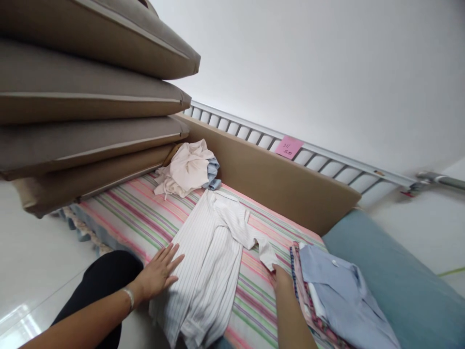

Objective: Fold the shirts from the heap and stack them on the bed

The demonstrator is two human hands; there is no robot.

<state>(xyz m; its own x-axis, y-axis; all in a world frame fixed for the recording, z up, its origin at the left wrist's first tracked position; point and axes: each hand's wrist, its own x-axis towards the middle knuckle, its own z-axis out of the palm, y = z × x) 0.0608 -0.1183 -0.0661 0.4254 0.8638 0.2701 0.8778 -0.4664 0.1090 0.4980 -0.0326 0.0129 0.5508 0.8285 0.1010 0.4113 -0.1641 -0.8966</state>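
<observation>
A white pinstriped long-sleeved shirt [203, 247] lies spread over the striped sheet, its collar end toward the wall and its lower end at the near edge. My left hand [162, 271], with a bracelet on the wrist, rests with fingers spread at the shirt's left edge. My right hand [278, 277] pinches the cuff end of a sleeve stretched out to the right; its fingers are partly hidden. Just right of that hand sits a stack of folded clothes with a light blue shirt [337, 281] on top.
Several brown cushions [90, 102] are piled at the left. Crumpled pale clothes [187, 167] lie at the back on the striped sheet [132, 213]. A brown board [269, 179] leans along the metal rail [330, 169], which carries a pink note [289, 147]. Blue-green padding [392, 271] lies right.
</observation>
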